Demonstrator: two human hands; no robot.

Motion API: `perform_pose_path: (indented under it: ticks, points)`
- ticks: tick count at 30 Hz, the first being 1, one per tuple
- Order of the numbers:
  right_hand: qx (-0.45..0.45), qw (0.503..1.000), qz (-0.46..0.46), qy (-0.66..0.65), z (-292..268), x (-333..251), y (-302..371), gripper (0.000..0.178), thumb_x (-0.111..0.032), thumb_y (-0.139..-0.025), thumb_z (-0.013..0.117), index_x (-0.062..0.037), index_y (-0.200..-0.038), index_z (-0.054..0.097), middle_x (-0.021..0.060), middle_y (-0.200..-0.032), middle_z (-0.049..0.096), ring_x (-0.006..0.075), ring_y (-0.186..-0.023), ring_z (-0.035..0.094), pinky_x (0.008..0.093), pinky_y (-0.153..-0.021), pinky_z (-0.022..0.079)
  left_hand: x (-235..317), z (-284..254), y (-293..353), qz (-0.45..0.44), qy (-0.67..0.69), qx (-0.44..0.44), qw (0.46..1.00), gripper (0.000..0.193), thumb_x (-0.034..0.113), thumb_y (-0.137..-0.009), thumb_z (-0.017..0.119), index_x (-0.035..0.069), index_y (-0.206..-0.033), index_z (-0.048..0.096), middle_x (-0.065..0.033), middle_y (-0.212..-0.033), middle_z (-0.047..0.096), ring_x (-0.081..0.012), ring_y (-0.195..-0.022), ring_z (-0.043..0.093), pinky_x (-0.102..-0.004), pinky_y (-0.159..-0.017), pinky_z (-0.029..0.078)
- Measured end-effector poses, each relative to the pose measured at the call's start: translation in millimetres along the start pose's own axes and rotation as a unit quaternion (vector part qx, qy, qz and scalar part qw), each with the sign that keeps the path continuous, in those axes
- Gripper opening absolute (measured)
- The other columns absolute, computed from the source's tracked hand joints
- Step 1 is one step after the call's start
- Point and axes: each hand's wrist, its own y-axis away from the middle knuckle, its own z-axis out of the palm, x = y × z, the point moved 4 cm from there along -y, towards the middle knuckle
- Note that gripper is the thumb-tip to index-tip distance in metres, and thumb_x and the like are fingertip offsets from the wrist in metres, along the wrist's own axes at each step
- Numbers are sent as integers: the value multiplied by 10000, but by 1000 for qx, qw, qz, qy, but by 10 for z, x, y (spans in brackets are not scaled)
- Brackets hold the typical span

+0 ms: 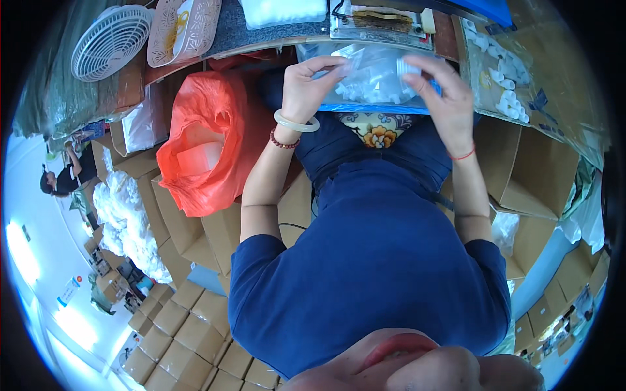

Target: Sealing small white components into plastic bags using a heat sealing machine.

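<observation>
My left hand (306, 88) is raised over a blue-edged bin (372, 109), thumb and fingertips pinching a small see-through plastic bag (353, 66). To its right, my right hand (447, 94) holds a small white ribbed piece (405, 67) between thumb and fingers; its exact kind is too small to make out. A gap separates the two hands. Below them, the bin holds a heap of see-through plastic bags (375, 81), with whitish pieces among them.
White tube-like pieces (508, 78) lie on the right-hand surface. Baskets, one a round white one (111, 44), stand at the far left. A red plastic bag (202, 146) gapes beside my left arm. Open cartons (538, 166) flank me. A person (65, 171) is in the left background.
</observation>
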Motion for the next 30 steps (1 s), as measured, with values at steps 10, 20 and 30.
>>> perform_pose_path:
  ticks: [10, 20, 30]
  points:
    - [-172, 951, -158, 202, -110, -166, -345, 244, -186, -881, 672, -25, -1064, 664, 134, -1004, 661, 318, -939, 623, 370, -829, 499, -60, 289, -58, -104, 40, -246, 963, 202, 123, -892, 720, -37, -1016, 726, -82, -934, 729, -115, -852, 677, -240, -772, 532]
    - [96, 907, 15, 409, -886, 286, -77, 243, -201, -947, 601, -90, -1158, 650, 118, -1052, 685, 296, -945, 666, 352, -807, 520, -577, 583, -607, -231, 363, -132, 893, 245, 110, -944, 626, -50, -1129, 648, -143, -1071, 693, -258, -981, 691, -346, -836, 564]
    - [141, 892, 52, 427, -962, 1228, -77, 226, -196, -952, 582, -115, -1154, 641, 146, -1096, 630, 363, -1005, 613, 433, -833, 497, -597, 361, -612, -167, 175, -113, 964, 230, 114, -914, 686, -23, -1099, 675, -116, -1021, 710, -219, -919, 699, -330, -819, 580]
